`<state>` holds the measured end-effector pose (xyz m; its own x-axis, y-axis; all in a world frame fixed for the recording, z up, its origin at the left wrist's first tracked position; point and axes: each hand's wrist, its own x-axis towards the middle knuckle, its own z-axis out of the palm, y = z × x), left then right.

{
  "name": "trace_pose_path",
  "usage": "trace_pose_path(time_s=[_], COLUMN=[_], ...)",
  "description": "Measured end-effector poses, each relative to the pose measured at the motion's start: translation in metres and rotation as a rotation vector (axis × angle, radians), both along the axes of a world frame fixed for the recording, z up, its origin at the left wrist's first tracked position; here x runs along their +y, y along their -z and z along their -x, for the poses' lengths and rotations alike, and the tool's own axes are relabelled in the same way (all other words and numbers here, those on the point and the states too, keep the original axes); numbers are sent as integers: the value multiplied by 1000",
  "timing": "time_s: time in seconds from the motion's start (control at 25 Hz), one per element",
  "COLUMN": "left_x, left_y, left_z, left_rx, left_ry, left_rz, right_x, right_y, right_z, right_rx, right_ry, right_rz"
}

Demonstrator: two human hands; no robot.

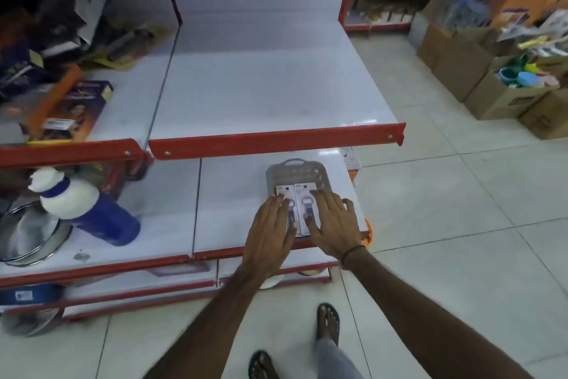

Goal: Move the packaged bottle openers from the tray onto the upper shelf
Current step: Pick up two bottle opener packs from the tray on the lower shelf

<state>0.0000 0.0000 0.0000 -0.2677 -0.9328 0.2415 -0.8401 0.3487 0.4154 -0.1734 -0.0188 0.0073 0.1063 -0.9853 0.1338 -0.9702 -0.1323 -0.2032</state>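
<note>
A grey perforated tray (pixel 294 172) lies on the lower white shelf. Two packaged bottle openers on white cards sit side by side in it: the left package (pixel 284 191) and the right package (pixel 305 194). My left hand (pixel 270 231) lies flat over the left package, fingers spread. My right hand (pixel 333 225) lies flat over the right package, fingers spread, thumb at the tray's right side. Neither hand has lifted a package. The upper shelf (pixel 270 92), white with a red front lip, stands above and behind the tray.
A blue and white bottle (pixel 86 209) and a steel pot lid (pixel 27 234) lie on the lower shelf at left. Boxed goods (pixel 67 108) crowd the upper shelf's left bay. Cardboard boxes (pixel 498 83) stand on the tiled floor at right. My sandalled feet are below.
</note>
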Motion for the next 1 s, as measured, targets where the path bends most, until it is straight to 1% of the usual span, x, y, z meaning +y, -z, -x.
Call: trace_pose_path(time_s=[0.08,0.12,0.16,0.2,0.24,0.28,0.32,0.36,0.4,0.44,0.48,0.52,0.6,0.64,0.72,0.84,0.92,1.0], left_x=[-32,-49,-70,-87,-102,-113,-123,-134,-143,-149,-155,-159,-163,-165,-167,-163,-156,-141], left_y=[27,34,38,40,44,51,58,60,60,64,68,71,68,62,52,34,25,13], left_z=[10,12,14,17,23,29,36,39,40,41,41,40,42,45,45,41,38,31], left_rx=[-48,-32,-49,-27,41,113,130,100,-5,-157,-286,-338,-319,-322,-264,-107,-48,18], left_ry=[-23,-39,-20,-4,-6,-17,-6,3,44,82,91,86,61,40,9,-87,-92,-76], left_rz=[-89,-213,-271,-278,-306,-295,-309,-306,-329,-364,-393,-410,-459,-443,-332,-311,-278,-214], right_x=[-34,-49,-67,-83,-98,-110,-123,-133,-140,-147,-152,-155,-159,-159,-156,-145,-137,-123], right_y=[14,20,22,28,36,41,46,50,52,54,55,54,52,50,42,28,20,10], right_z=[6,8,10,10,12,13,14,15,16,18,19,21,24,25,25,26,29,30], right_rx=[22,40,32,22,29,54,94,136,169,179,180,181,170,159,130,108,58,-36], right_ry=[-52,-80,-90,-109,-137,-162,-197,-227,-247,-260,-271,-279,-292,-295,-301,-298,-276,-245], right_rz=[-101,-140,-200,-252,-308,-362,-427,-466,-497,-511,-510,-498,-473,-465,-417,-281,-213,-185])
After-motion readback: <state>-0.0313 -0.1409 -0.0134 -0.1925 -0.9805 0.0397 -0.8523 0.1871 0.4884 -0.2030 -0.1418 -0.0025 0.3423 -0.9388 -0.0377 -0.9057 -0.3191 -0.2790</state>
